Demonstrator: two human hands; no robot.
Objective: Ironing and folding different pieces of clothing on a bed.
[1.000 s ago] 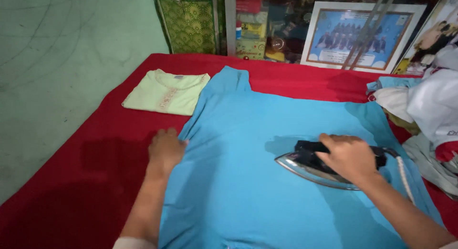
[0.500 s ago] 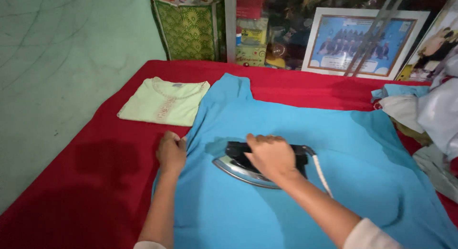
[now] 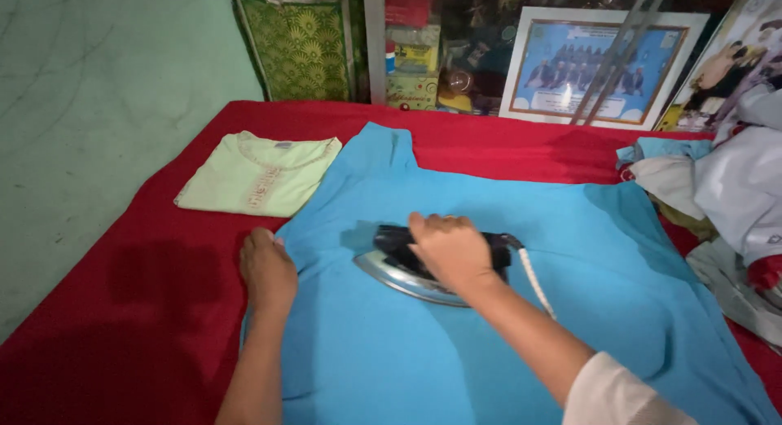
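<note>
Where the red cloth point(image 3: 122, 311) covers the worktop, a large blue garment point(image 3: 489, 343) lies spread flat across most of it, one sleeve reaching toward the far edge. At the right edge sits a heap of white and mixed clothes point(image 3: 733, 197), and to the left a pale green folded shirt point(image 3: 257, 174) rests just beside the blue fabric. Behind them a framed group photo point(image 3: 582, 66) leans upright. On the blue garment's left half stands the iron point(image 3: 407, 270), its white cord point(image 3: 533, 278) trailing back; the right hand point(image 3: 448, 250) has its grip closed around the black handle. The left hand point(image 3: 267, 270) lies palm down, fingers together, pressing the garment's left edge.
</note>
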